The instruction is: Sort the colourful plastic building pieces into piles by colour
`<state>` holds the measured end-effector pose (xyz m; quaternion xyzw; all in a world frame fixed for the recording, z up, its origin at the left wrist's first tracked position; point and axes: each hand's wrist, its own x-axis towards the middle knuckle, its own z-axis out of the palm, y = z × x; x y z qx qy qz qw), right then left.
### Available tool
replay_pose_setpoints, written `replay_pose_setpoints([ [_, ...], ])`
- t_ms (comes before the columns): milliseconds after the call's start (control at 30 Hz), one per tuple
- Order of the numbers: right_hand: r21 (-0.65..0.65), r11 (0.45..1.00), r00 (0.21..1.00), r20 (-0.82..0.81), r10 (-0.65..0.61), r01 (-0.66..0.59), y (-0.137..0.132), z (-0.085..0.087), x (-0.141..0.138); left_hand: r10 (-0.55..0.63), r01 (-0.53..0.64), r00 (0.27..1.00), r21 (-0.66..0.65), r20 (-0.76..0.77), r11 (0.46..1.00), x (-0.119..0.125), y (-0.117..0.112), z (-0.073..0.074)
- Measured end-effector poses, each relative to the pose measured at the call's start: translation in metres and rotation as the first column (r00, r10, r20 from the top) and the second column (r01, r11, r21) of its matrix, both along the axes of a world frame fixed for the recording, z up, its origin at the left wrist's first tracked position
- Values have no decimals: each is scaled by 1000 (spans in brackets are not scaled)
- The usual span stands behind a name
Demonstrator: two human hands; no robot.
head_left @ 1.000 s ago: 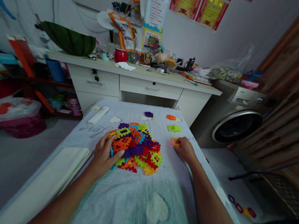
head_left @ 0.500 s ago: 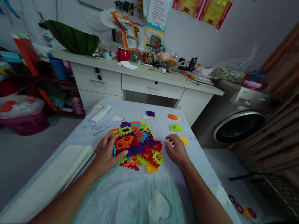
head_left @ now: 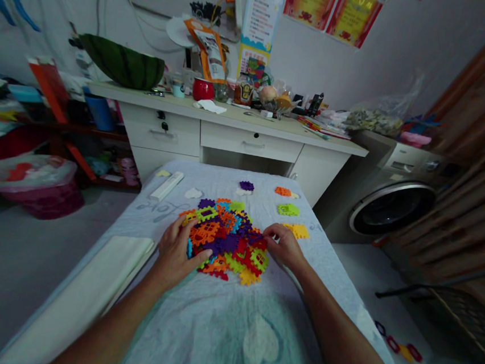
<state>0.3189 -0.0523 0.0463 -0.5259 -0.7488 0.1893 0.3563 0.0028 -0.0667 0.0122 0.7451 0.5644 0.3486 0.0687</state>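
Note:
A heap of plastic gear-edged building pieces (head_left: 223,243) in purple, orange, red, green, yellow and blue lies mid-table. My left hand (head_left: 178,250) rests against the heap's left side, fingers spread and thumb apart. At the right edge, my right hand (head_left: 285,246) has its thumb and forefinger closed on a dark red or purple building piece (head_left: 258,239); the fingers partly hide it. Apart from the heap lie a purple piece (head_left: 246,186), an orange piece (head_left: 283,191), a light green piece (head_left: 288,209) and a yellow piece (head_left: 298,231), the last just beyond my right hand.
A cloth (head_left: 268,310) with heart prints covers the table. A folded white sheet (head_left: 81,292) runs along the left side, and a white oblong box (head_left: 167,185) lies at far left. Behind stand a cluttered white desk (head_left: 161,131) and a washing machine (head_left: 372,171).
My right hand has moved left to the heap's edge, and its fingers have closed on a piece there. My left hand stays at the heap. The view has shifted slightly.

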Motion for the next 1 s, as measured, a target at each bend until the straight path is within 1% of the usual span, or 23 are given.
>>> replay_pose_setpoints([
  [67, -108, 994, 996, -91, -7, -3, 6, 5, 8, -3, 3, 1000, 2, -2, 1000, 0, -1, 1],
  [133, -182, 983, 976, -216, -29, -11, 15, 11, 14, -4, 4, 1000, 1, 5, 1000, 1, -1, 2],
  [233, -203, 979, 917, -386, -103, 24, 37, 18, 16, -4, 4, 999, -5, 32, 1000, 2, -1, 4],
  [300, -200, 976, 873, -457, -173, 88, 56, 18, 12, -8, 8, 999, -5, 51, 1000, 2, -1, 5],
  [367, -197, 966, 832, -497, -246, 168, 79, 14, 4, -11, 11, 998, -3, 60, 1000, 2, -1, 6],
  [467, -202, 933, 800, -481, -358, 297, 112, 2, -11, -1, 2, 999, -17, 51, 1000, 2, -1, 5],
  [567, -204, 908, 830, -372, -417, 365, 140, -8, -25, 11, -9, 999, -37, 52, 999, 2, -1, 3],
  [667, -206, 911, 864, -296, -407, 359, 162, -12, -37, 5, -2, 998, -38, 67, 999, 2, -1, 1],
  [833, -216, 913, 875, -277, -397, 346, 191, -15, -54, 9, -5, 995, -49, 96, 999, 0, 0, -5],
  [900, -222, 916, 884, -264, -385, 333, 197, -16, -59, 9, -4, 994, -48, 106, 999, 0, 0, -6],
  [1000, -224, 928, 904, -244, -351, 299, 197, -18, -62, 6, -1, 995, -49, 104, 999, 0, 0, -7],
])
